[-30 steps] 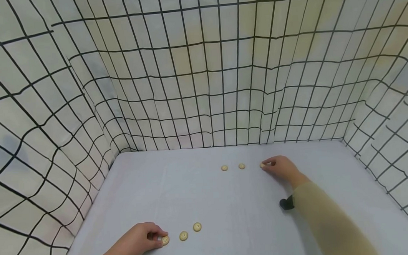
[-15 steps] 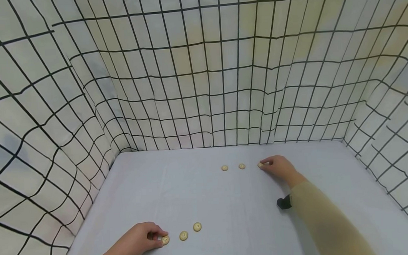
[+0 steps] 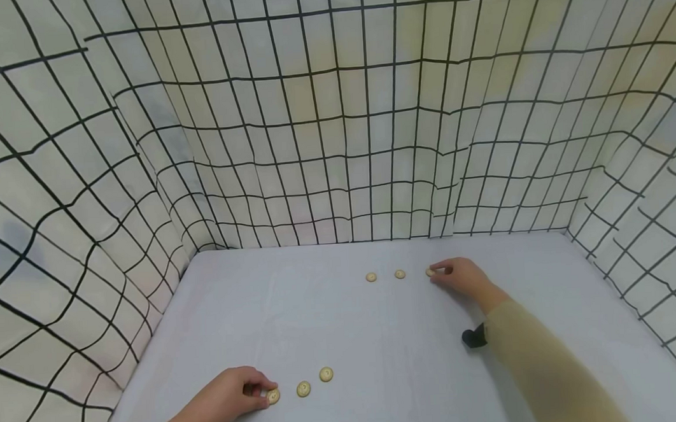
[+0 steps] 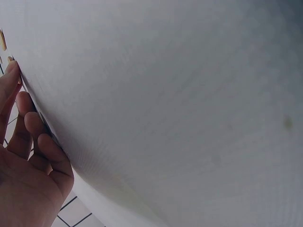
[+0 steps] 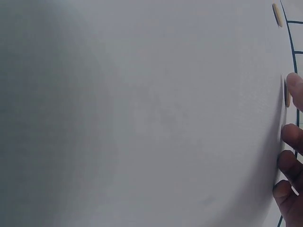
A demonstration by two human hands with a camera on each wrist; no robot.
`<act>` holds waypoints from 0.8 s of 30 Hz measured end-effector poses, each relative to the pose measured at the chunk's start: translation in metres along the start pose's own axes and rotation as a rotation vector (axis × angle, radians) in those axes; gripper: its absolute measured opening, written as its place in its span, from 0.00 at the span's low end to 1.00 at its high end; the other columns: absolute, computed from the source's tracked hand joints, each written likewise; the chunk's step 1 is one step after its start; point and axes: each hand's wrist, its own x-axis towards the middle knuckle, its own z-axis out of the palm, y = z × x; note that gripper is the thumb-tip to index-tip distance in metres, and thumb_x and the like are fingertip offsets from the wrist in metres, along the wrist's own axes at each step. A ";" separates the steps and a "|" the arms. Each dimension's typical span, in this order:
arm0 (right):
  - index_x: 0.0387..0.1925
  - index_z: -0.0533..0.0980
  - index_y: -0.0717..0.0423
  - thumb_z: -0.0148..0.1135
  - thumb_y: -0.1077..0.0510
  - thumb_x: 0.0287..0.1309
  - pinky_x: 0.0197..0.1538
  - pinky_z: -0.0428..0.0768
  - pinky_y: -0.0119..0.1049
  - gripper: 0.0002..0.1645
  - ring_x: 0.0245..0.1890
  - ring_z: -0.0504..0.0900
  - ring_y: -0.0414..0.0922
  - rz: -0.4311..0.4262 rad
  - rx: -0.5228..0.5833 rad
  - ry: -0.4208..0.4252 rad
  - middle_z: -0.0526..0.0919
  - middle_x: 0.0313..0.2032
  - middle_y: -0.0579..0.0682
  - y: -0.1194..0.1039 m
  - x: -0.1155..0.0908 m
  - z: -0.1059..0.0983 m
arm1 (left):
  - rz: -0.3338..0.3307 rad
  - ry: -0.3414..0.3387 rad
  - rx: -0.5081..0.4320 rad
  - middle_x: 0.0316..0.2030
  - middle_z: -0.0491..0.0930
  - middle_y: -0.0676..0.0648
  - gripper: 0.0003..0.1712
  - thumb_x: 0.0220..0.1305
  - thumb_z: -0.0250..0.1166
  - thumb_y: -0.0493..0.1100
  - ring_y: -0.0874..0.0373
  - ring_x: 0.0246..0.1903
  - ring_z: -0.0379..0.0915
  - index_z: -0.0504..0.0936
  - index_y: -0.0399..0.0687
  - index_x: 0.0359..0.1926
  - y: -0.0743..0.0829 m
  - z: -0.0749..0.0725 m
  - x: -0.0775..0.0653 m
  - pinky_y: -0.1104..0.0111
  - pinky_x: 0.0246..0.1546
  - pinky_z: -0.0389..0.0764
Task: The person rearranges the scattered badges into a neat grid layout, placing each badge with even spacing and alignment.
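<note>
In the head view my left hand (image 3: 230, 395) pinches the edge of a round pale-yellow disc (image 3: 273, 396) between thumb and index finger, low on the table. A ring and a small mark show on its face. To its right lie a second disc (image 3: 304, 388) and a third disc (image 3: 326, 374), rising in a slanted row. Farther back, my right hand (image 3: 462, 276) holds the right edge of a similar disc (image 3: 430, 272) at its fingertips; the right wrist view shows this disc (image 5: 287, 94) edge-on beside a finger. Leftward in line sit two more, a middle disc (image 3: 400, 274) and an end disc (image 3: 371, 277).
A white cloth-like surface (image 3: 332, 326) covers the table. White walls with a black grid (image 3: 339, 128) rise at the back and both sides. A small black object (image 3: 473, 338) sticks out from the right sleeve (image 3: 541, 360).
My right hand has shifted slightly left with its disc, narrowing the gap to the middle one in the far row. The left hand and the near discs have stayed in place.
</note>
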 end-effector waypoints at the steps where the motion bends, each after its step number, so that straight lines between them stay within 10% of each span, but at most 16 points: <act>1: 0.58 0.80 0.46 0.68 0.42 0.60 0.48 0.73 0.49 0.26 0.46 0.75 0.51 -0.009 0.001 -0.005 0.79 0.48 0.55 0.000 -0.001 0.000 | 0.003 0.002 0.000 0.28 0.74 0.54 0.11 0.54 0.75 0.46 0.63 0.29 0.67 0.88 0.52 0.40 0.001 0.000 0.000 0.70 0.29 0.68; 24: 0.50 0.85 0.37 0.76 0.45 0.51 0.37 0.73 0.38 0.22 0.34 0.73 0.42 -0.295 0.010 -0.204 0.77 0.29 0.42 -0.058 -0.031 0.041 | 0.025 -0.012 0.007 0.28 0.75 0.54 0.12 0.55 0.75 0.46 0.64 0.29 0.67 0.88 0.50 0.40 0.000 0.000 0.003 0.70 0.30 0.69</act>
